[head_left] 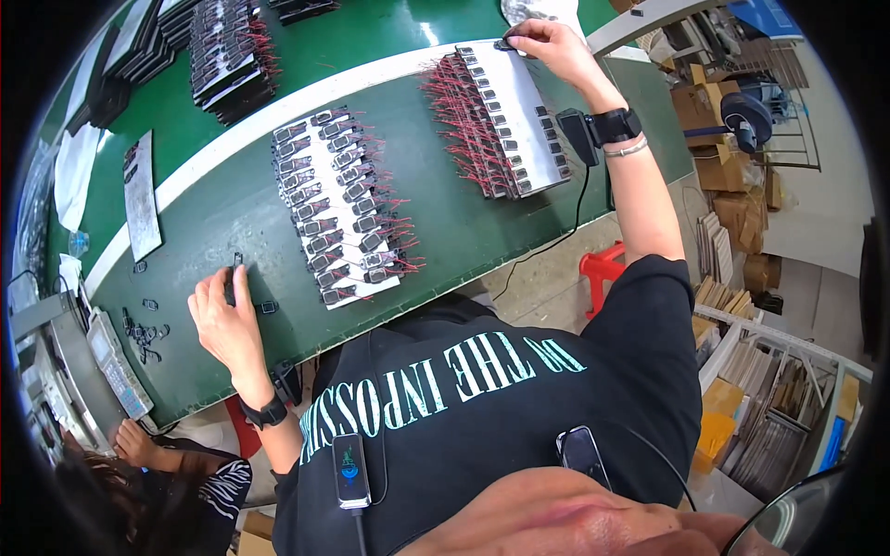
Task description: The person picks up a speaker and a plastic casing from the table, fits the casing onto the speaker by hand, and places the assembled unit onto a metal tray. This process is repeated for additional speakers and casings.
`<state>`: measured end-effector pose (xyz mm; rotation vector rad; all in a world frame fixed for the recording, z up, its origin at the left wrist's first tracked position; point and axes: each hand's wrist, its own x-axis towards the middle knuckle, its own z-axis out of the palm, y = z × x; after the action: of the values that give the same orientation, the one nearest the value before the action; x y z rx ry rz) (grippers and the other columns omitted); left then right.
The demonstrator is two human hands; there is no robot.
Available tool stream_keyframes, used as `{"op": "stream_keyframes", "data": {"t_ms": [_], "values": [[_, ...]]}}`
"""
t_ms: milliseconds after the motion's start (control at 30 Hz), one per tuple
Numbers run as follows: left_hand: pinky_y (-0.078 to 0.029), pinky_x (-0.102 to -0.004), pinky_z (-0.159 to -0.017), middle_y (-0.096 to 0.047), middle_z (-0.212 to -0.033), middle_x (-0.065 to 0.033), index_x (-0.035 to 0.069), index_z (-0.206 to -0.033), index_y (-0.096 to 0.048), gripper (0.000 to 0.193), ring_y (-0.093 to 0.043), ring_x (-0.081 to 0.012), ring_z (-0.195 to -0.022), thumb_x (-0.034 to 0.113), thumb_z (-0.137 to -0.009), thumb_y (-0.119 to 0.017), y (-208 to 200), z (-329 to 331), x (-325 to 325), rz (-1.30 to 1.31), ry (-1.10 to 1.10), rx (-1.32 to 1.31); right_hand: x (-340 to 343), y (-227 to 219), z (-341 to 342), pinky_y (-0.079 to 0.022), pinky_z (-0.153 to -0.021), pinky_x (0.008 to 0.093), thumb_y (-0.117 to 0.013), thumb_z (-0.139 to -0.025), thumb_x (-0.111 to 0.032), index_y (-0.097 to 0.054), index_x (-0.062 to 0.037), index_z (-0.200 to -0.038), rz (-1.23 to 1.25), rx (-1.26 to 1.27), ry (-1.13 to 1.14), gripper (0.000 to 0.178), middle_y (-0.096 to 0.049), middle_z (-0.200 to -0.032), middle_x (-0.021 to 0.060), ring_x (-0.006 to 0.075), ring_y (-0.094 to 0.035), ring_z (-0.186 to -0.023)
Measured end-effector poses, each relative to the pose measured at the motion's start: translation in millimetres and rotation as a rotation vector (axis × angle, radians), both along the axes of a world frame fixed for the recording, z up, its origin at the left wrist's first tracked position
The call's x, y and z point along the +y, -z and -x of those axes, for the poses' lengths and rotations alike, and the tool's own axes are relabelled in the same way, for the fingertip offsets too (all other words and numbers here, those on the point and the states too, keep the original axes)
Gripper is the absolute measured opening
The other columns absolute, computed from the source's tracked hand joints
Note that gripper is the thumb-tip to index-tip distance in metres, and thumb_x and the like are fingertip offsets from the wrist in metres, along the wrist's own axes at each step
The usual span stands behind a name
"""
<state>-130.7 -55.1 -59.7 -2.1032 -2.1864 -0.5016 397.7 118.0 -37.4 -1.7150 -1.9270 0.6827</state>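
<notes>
My right hand reaches to the far end of a white board, which tops a stack with red wires sticking out on its left. Its fingers pinch a small black piece at the board's far edge. Rows of small black rectangular parts run along both long sides of that board. My left hand is closed over the green table, with a small black frame-like piece at its fingertips. Just right of it lies a loose black piece. Between my hands stands another stack of wired black parts on white boards.
Several loose black pieces lie at the left, near a grey keypad device. A narrow board lies beyond. More wired stacks stand at the far left. Another person's hand is at lower left. A red stool stands right.
</notes>
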Motion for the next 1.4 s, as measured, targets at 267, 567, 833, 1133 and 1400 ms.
{"op": "stream_keyframes", "data": {"t_ms": [267, 567, 833, 1133, 1400], "values": [[-0.050, -0.0365, -0.081, -0.065, -0.097, -0.0056, 0.005, -0.100, -0.069, 0.019, -0.059, -0.0255, -0.093, 0.021, -0.089, -0.068, 6, 8, -3, -0.008, 0.092, 0.041, -50, -26, 25, -0.048, -0.079, 0.0253, -0.066, -0.092, -0.018, -0.068, -0.0024, -0.111, -0.289, -0.032, 0.158, 0.024, -0.069, -0.092, 0.0031, 0.0100, -0.061, -0.086], [-0.052, -0.0293, -0.067, -0.070, -0.090, -0.0089, 0.000, -0.106, -0.065, 0.017, -0.065, -0.0165, -0.074, 0.010, -0.093, -0.064, 2, 4, 10, -0.012, 0.072, -0.584, -120, -44, 27, -0.048, -0.081, 0.0260, -0.066, -0.090, -0.013, -0.068, -0.0021, -0.108, -0.124, -0.220, -0.046, 0.021, -0.067, -0.098, 0.0054, 0.0130, -0.063, -0.089], [-0.051, -0.0198, -0.063, -0.067, -0.086, -0.0041, 0.002, -0.125, -0.064, 0.029, -0.059, -0.0062, -0.069, 0.009, -0.098, -0.058, -50, -33, 29, 0.091, 0.173, -1.264, -112, -37, 13, -0.047, -0.083, 0.0250, -0.063, -0.092, -0.009, -0.061, 0.0017, -0.109, 0.042, -0.133, -0.084, 0.021, -0.065, -0.096, 0.0040, 0.0111, -0.059, -0.090], [-0.054, -0.0232, -0.074, -0.067, -0.097, -0.0070, -0.003, -0.126, -0.061, 0.031, -0.065, -0.0108, -0.081, 0.008, -0.097, -0.059, -43, -37, 29, 0.201, 0.363, -1.336, -120, -63, 57, -0.045, -0.082, 0.0211, -0.063, -0.093, -0.006, -0.064, 0.0015, -0.109, 0.002, 0.015, 0.088, 0.017, -0.065, -0.096, 0.0025, 0.0077, -0.058, -0.090], [-0.055, -0.0240, -0.080, -0.070, -0.097, -0.0072, -0.002, -0.124, -0.063, 0.031, -0.068, -0.0117, -0.089, 0.004, -0.094, -0.062, -44, -68, 25, 0.285, 0.505, -1.234, -139, -66, 231, -0.049, -0.084, 0.0216, -0.064, -0.091, -0.002, -0.066, 0.0007, -0.109, 0.009, 0.512, -0.272, 0.018, -0.067, -0.102, 0.0019, 0.0071, -0.062, -0.092]]}}
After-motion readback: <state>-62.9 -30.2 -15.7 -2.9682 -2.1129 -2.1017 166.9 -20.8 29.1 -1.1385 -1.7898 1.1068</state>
